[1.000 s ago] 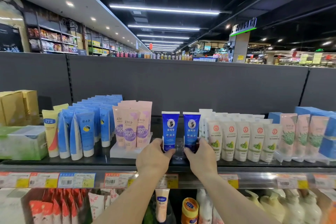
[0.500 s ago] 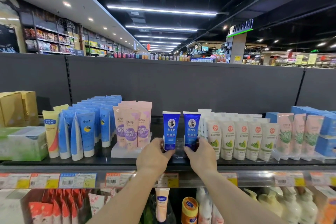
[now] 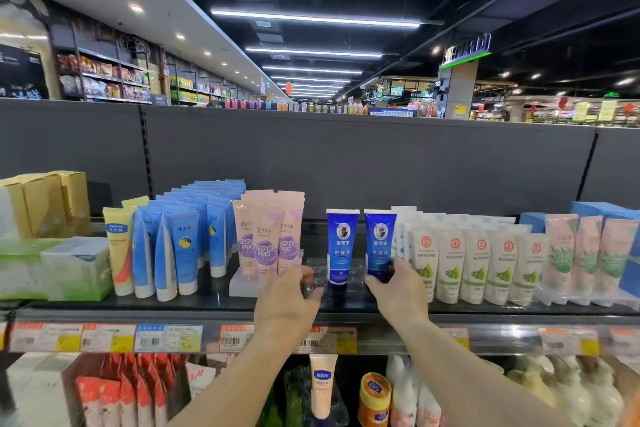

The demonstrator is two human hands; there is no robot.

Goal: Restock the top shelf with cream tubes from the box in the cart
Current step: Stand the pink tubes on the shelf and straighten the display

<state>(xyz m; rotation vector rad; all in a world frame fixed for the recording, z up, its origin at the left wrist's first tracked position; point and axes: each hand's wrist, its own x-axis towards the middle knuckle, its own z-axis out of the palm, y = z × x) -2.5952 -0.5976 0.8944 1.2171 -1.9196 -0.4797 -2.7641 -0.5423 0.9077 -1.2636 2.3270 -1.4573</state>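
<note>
Head camera view: two dark blue cream tubes stand upright, cap down, near the front edge of the black top shelf (image 3: 207,302), between pink tubes (image 3: 266,236) and white tubes (image 3: 450,263). Left hand (image 3: 287,302) pinches a clear plastic display tray (image 3: 313,274), likely steadying it. Right hand (image 3: 398,291) grips the base of the right blue tube (image 3: 379,246), seemingly seating it beside the left blue tube (image 3: 341,248). Box and cart are out of sight.

left hand (image 3: 287,305) off left tube (image 3: 341,250)
</note>
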